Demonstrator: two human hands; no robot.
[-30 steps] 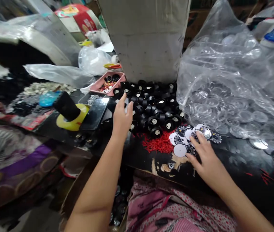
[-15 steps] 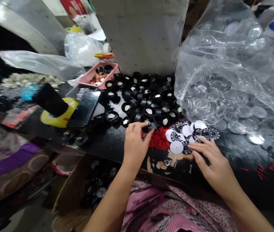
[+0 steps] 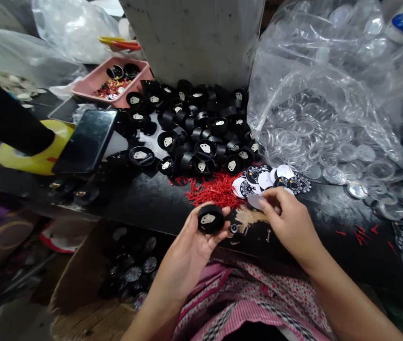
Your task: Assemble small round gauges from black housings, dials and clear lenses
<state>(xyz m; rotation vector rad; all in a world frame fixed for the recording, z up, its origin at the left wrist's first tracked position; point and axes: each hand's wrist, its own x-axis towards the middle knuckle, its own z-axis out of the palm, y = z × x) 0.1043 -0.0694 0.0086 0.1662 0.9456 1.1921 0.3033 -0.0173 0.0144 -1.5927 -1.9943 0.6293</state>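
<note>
My left hand [image 3: 196, 237] is wrapped round a round black case [image 3: 210, 219] with a pale plate inside, held over the table's front edge. My right hand [image 3: 287, 220] pinches a thin white disc [image 3: 254, 201] between thumb and fingers. Just behind that hand lies a pile of white and black printed dials [image 3: 265, 180]. Red pointers [image 3: 210, 190] form a heap between the dials and the many black cases [image 3: 205, 149] further back.
A clear bag of transparent rings [image 3: 315, 128] stands at the right. At the left are a phone [image 3: 86, 141], a yellow tape roll [image 3: 27, 158] and a pink tray [image 3: 133, 87]. Below the table edge, a carton [image 3: 77, 270] holds round pieces.
My left hand has come back from the black cases with one in its grip. My right hand has picked up a white disc from the dial pile. The view has shifted to the right.
</note>
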